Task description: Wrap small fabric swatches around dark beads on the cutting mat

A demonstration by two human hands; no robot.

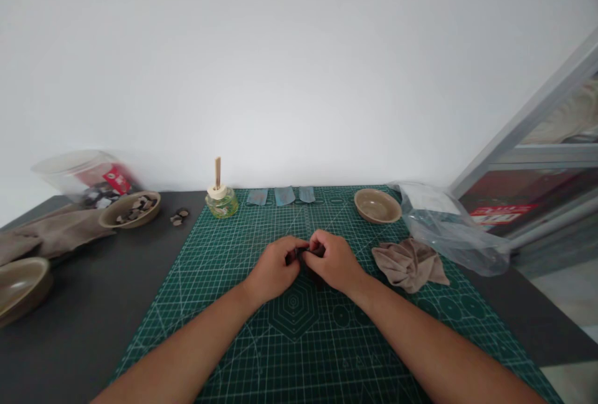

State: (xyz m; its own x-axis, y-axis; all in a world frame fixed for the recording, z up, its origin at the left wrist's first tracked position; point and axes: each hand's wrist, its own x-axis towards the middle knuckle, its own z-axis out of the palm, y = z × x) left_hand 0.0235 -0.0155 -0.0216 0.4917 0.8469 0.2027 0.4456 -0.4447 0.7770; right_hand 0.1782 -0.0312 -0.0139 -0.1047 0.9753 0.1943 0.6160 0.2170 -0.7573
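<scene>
Over the middle of the green cutting mat [243, 248], my left hand [275, 267] and my right hand [335, 261] meet with fingers curled in a pinch. Between the fingertips shows a small dark brown or black piece [303, 252], mostly hidden by the fingers, so its kind is unclear. Both hands are closed on it. To the right of my right hand lies a crumpled brown cloth [411, 264]. Beyond it stands a tan bowl [377, 206], with no contents visible.
A reed diffuser [222, 200] and several small clear packets [284, 196] line the mat's back. A plastic bag [453, 236] lies right. Leftward are a bowl of dark pieces [131, 210], loose pieces [179, 216], a clear jar [93, 177], another cloth [65, 230] and another bowl [21, 286].
</scene>
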